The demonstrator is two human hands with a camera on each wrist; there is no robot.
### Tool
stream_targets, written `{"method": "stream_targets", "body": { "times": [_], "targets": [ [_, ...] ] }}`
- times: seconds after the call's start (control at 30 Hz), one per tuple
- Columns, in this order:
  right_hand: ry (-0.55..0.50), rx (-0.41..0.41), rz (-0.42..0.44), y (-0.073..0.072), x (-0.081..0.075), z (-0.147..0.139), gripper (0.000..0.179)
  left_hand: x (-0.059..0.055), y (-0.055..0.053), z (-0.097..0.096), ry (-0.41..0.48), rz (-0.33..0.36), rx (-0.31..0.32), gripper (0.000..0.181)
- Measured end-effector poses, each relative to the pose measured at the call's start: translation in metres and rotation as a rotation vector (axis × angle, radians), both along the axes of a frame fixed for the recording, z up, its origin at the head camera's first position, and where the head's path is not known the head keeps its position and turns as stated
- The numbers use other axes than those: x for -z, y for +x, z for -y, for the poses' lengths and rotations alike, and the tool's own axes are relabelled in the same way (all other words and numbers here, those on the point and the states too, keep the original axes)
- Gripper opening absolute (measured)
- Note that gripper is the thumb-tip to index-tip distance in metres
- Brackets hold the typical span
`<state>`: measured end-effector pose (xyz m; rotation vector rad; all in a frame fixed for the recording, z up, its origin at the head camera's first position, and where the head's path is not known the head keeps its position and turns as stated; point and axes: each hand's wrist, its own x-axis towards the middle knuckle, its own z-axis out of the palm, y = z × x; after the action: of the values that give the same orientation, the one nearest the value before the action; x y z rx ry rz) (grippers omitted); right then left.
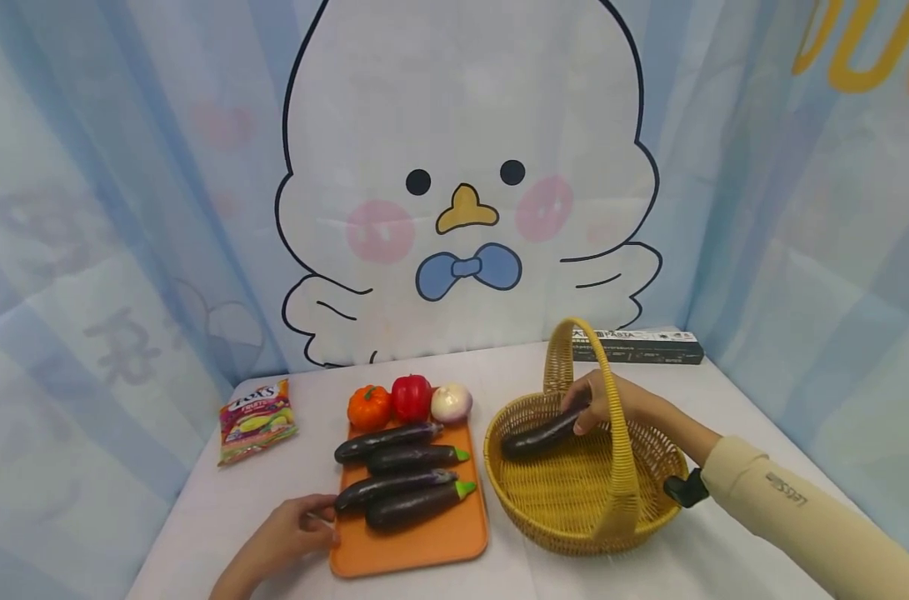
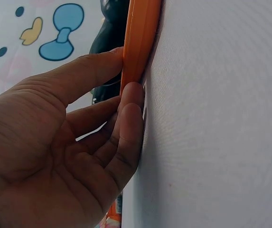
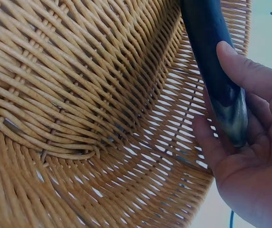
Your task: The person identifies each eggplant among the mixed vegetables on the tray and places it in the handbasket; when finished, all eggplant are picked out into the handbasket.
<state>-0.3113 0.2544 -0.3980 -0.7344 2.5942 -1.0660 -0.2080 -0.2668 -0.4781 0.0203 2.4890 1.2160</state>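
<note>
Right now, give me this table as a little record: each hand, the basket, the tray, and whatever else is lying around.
Left hand: holds the left edge of the tray
Right hand: holds an eggplant by one end
Basket: wicker, handle upright, held eggplant inside
Tray: orange, four eggplants on it
Tray's far end: pumpkin, red pepper, onion
Left of tray: snack bag
Behind basket: long box

Fingers [image 3: 211,145] hold an eggplant [image 3: 212,57] inside a wicker basket [image 3: 102,90].
</note>
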Motion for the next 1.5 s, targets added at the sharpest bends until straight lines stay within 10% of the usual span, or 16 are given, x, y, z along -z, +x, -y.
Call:
{"method": "stream_targets", "body": {
  "times": [1.5],
  "targets": [
    [0.122,-0.06,0.027,-0.026,0.042,-0.003,0.034,0.001,0.0,-0.001,-0.009,-0.013,0.003,0.061]
  ]
}}
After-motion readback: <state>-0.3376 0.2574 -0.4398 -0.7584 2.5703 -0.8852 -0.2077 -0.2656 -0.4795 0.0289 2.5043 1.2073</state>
